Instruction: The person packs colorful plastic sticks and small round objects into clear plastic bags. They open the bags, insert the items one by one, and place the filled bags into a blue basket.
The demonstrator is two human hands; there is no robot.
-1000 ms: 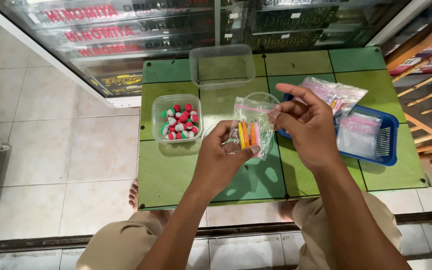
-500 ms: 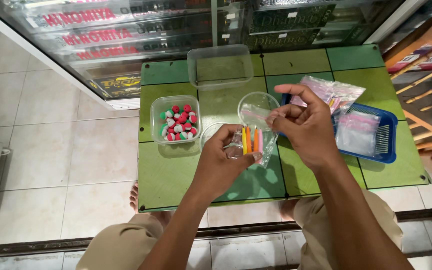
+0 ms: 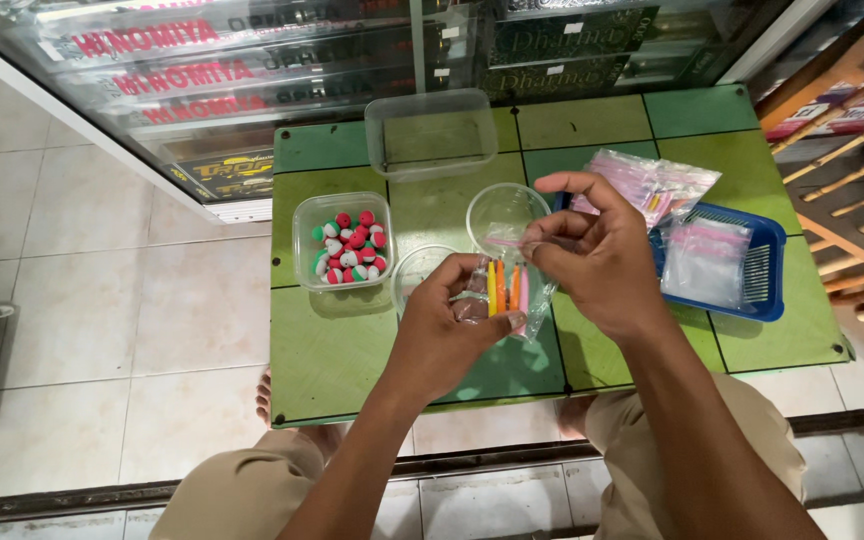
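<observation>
Both hands (image 3: 522, 290) pinch clear bag (image 3: 512, 290) over table (image 3: 332, 350)

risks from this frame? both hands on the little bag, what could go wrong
1. The small clear plastic bag of yellow and orange sticks is pinched only at its edges by left hand and right hand; sticks could slip out.
2. The empty round clear cup sits close behind the fingers and might tip.

hands 2: left hand (image 3: 442, 335), right hand (image 3: 592, 260) | clear tubs 2: empty tub (image 3: 430, 132), ball tub (image 3: 344, 240) | blue basket (image 3: 767, 265) 1 | round lids 2 | green table (image 3: 332, 350) 1
</observation>
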